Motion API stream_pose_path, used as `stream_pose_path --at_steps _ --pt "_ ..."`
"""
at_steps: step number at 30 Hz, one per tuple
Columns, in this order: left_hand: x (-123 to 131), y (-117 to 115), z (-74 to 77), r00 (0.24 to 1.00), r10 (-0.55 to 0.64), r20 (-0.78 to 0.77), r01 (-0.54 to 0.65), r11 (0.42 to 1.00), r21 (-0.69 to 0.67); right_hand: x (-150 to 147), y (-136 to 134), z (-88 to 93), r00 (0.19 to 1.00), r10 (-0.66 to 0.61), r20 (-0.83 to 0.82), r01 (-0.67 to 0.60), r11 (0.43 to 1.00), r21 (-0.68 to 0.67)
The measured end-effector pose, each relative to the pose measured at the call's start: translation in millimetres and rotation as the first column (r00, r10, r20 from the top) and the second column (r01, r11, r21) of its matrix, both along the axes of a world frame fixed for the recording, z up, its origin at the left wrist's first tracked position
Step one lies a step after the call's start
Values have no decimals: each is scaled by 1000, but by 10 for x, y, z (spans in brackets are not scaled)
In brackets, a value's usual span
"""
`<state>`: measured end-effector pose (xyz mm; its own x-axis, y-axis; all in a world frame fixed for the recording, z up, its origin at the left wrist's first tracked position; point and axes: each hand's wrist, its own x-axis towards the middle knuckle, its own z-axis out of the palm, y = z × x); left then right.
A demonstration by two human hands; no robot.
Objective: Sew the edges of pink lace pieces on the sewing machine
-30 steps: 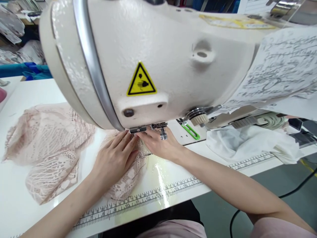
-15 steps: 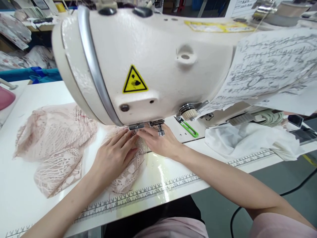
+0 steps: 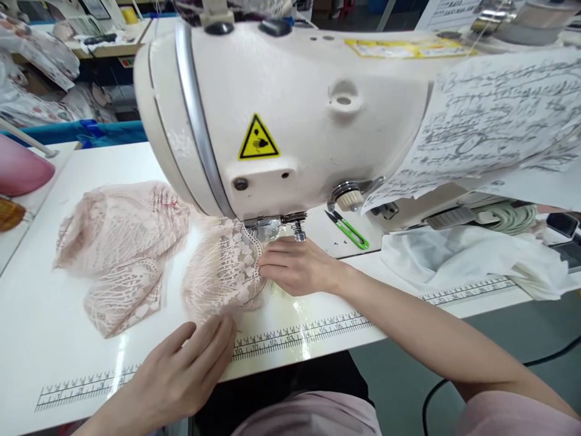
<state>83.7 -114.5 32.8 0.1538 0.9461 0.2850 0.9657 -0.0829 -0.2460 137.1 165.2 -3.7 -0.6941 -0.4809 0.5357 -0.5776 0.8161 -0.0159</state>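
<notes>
Pale pink lace fabric (image 3: 222, 266) lies under the needle area of a white sewing machine (image 3: 290, 121). My right hand (image 3: 299, 266) is closed on its right edge, fingers curled just in front of the presser foot; the fingertips are partly hidden. My left hand (image 3: 190, 363) is at the near edge of the same lace, over the table's ruler strip. Its thumb stands apart from the fingers, and the fingertips touch or nearly touch the lace.
More pink lace (image 3: 122, 242) lies folded at the left. Green thread snips (image 3: 349, 230) rest behind my right hand. White cloth (image 3: 467, 257) is on the right, beside a pale green coil (image 3: 508, 216). Handwritten paper (image 3: 490, 127) covers the machine's right side. A pink thread cone (image 3: 22, 166) stands far left.
My left hand has moved from beside the needle back toward the table's front edge, uncovering the lace. My right hand stays near the needle, its fingers now more curled. The view has shifted slightly.
</notes>
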Motion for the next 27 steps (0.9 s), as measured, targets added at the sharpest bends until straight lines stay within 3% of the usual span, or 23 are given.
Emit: stream_pose_path --at_steps 7,10,12,14,16,19,24,27 --pt "18 91 27 997 71 -6 -70 995 71 16 45 40 992 66 111 -65 998 -12" --pt "-31 148 148 961 201 190 -212 977 40 6 40 59 987 106 117 -103 994 -36" --pt "-90 203 272 872 323 368 -341 940 -16 -3 34 61 991 107 83 -104 994 -40" --pt "-167 274 390 809 358 466 -365 928 -79 -6 32 59 996 67 57 -67 998 -5" --pt "-250 366 456 815 338 471 -314 940 -132 -1 38 58 999 31 42 -33 998 46" --pt "-347 553 412 889 230 397 -193 972 -132 10 58 62 1000 30 9 -30 995 96" --pt "-382 831 164 972 -3 234 -17 997 82 2 88 88 984 76 -163 -65 995 70" --pt "-365 862 56 981 -37 191 2 984 179 -19 94 109 993 28 -111 -22 998 51"
